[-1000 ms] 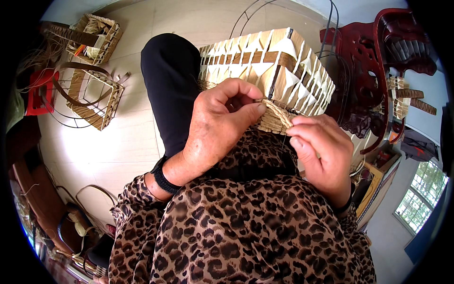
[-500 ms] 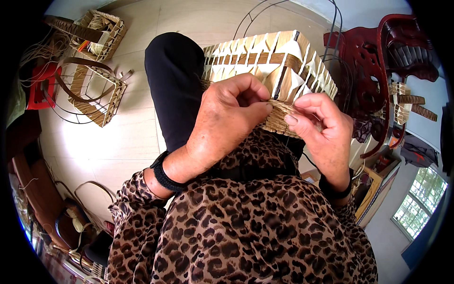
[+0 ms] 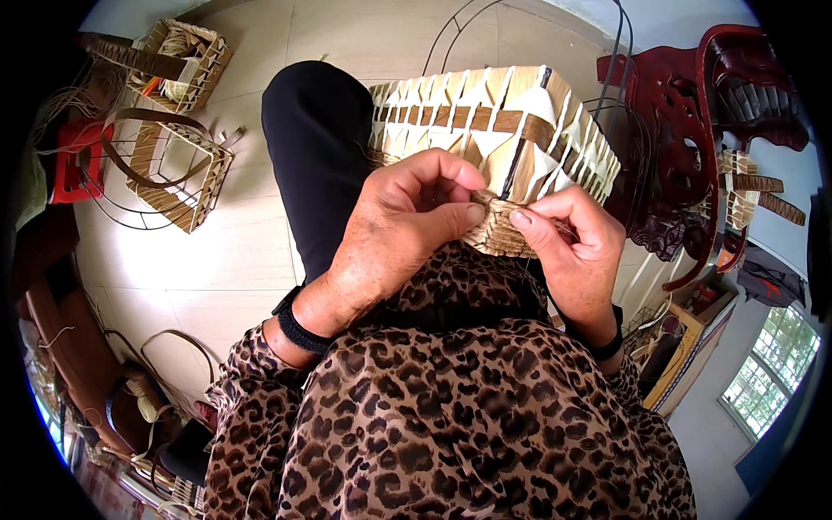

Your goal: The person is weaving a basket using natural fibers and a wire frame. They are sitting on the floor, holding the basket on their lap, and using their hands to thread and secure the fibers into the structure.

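Note:
A woven basket [image 3: 535,130] of pale wood strips, white wrapping and a brown band rests tilted against my lap, beside my black-trousered knee. Its near edge is a braided straw-coloured rim [image 3: 496,230]. My left hand [image 3: 394,212] pinches this rim between thumb and forefinger, close to the basket's dark corner cord [image 3: 515,165]. Just to the right, my right hand [image 3: 576,247] also has thumb and forefinger closed on the rim. The fingertips of both hands nearly meet. Whether a loose strand lies in either pinch is too small to tell.
At left on the tiled floor stand an unfinished basket [image 3: 186,204] with a brown handle and a smaller basket [image 3: 217,65] holding strands. A carved dark-red wooden chair [image 3: 667,147] stands at right, dark wire hoops [image 3: 617,69] beside it. A red plastic object [image 3: 76,165] sits far left.
Both hands have shifted slightly left along the rim, and the right hand has come closer to the left. The basket has tipped a little with them.

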The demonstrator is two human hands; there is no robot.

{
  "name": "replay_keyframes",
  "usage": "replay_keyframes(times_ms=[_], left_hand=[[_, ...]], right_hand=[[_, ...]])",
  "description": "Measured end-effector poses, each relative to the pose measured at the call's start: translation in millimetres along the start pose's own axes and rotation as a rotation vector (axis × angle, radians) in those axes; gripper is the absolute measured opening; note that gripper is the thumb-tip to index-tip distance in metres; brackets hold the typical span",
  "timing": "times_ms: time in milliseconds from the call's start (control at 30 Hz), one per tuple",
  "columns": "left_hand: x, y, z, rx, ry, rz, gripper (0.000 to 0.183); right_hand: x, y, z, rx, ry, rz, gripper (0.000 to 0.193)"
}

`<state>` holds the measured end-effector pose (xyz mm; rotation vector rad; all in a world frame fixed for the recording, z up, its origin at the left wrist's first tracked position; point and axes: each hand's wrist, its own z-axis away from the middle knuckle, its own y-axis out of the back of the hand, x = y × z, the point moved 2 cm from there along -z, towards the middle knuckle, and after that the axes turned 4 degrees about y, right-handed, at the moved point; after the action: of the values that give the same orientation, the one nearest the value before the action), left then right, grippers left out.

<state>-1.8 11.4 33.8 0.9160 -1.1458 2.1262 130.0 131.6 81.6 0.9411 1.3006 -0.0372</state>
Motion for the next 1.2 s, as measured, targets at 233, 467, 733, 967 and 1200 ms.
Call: replay_keyframes(times_ms=[233, 467, 733, 967, 1200], left_hand=[[2, 0, 0, -0.006, 0.019, -0.058, 0.015], [3, 0, 7, 0.053, -0.017, -0.224, 0.014], [-1, -5, 19, 0.202, -0.425, -0.527, 0.018], [5, -8, 15, 0.250, -0.576, -0.662, 0.017], [9, -9, 12, 0.247, -0.619, -0.689, 0.015]], right_hand=[[4, -2, 4, 0.020, -0.019, -0.097, 0.013], [5, -6, 2, 0.040, 0.084, -0.061, 0.012], [4, -9, 1, 0.047, 0.108, -0.051, 0.013], [6, -12, 2, 0.060, 0.140, -0.071, 0.014], [8, -16, 2, 0.077, 0.118, -0.113, 0.012]])
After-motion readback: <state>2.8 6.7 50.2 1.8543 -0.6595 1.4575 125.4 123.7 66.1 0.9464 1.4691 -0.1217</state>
